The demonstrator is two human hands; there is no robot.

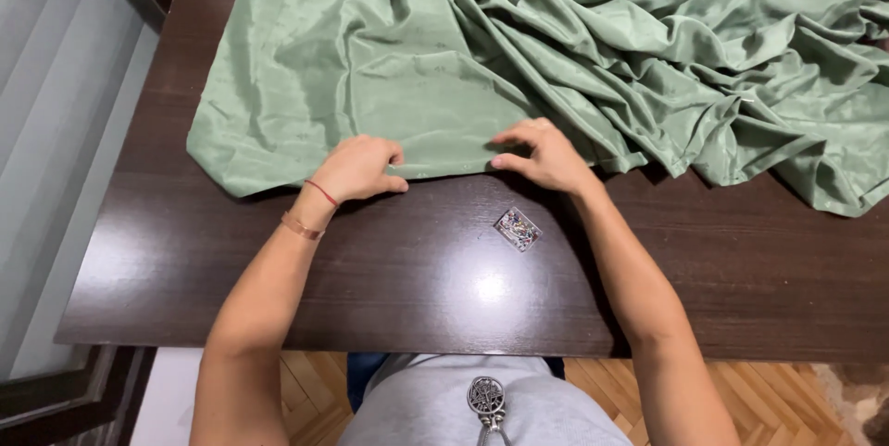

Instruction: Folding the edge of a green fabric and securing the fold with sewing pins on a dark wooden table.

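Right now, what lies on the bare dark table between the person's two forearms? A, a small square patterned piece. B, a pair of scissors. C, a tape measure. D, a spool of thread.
A: a small square patterned piece lies on the dark table, just short of the green cloth whose edge the left hand and right hand pinch.
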